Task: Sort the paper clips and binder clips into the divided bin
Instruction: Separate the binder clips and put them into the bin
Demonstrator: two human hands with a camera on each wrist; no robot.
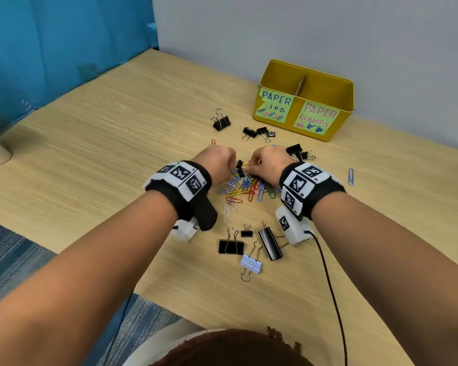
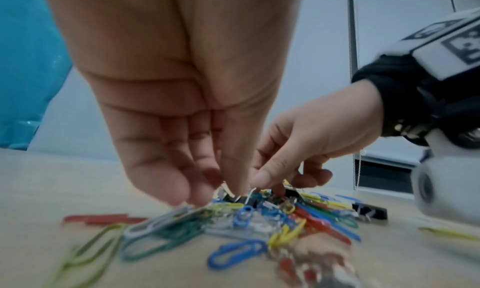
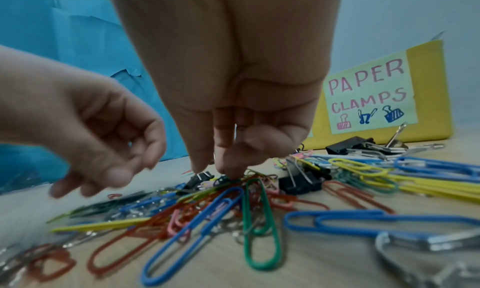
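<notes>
A tangle of coloured paper clips (image 1: 249, 187) (image 2: 259, 214) (image 3: 233, 206) lies mid-table, with a small black binder clip (image 1: 239, 165) (image 3: 198, 179) at its far edge. My left hand (image 1: 233, 166) (image 2: 221, 192) (image 3: 124, 169) hovers over it, fingers loosely curled and thumb tip touching that clip's silver handles; nothing sits between thumb and fingers. My right hand (image 1: 249, 169) (image 3: 218, 171) (image 2: 270, 183) pinches thumb and forefinger together on paper clips at the pile's top. The yellow divided bin (image 1: 341, 101) (image 3: 428, 67), labelled for paper clips on the left and clamps on the right, stands behind on the right.
Black binder clips (image 1: 220, 122) (image 1: 250, 132) lie between pile and bin, with a cluster (image 1: 298, 150) by my right hand. Nearer me lie a black clip (image 1: 231, 246), a long black one (image 1: 270, 244) and a white one (image 1: 250, 264). A lone blue paper clip (image 1: 351, 177) lies right.
</notes>
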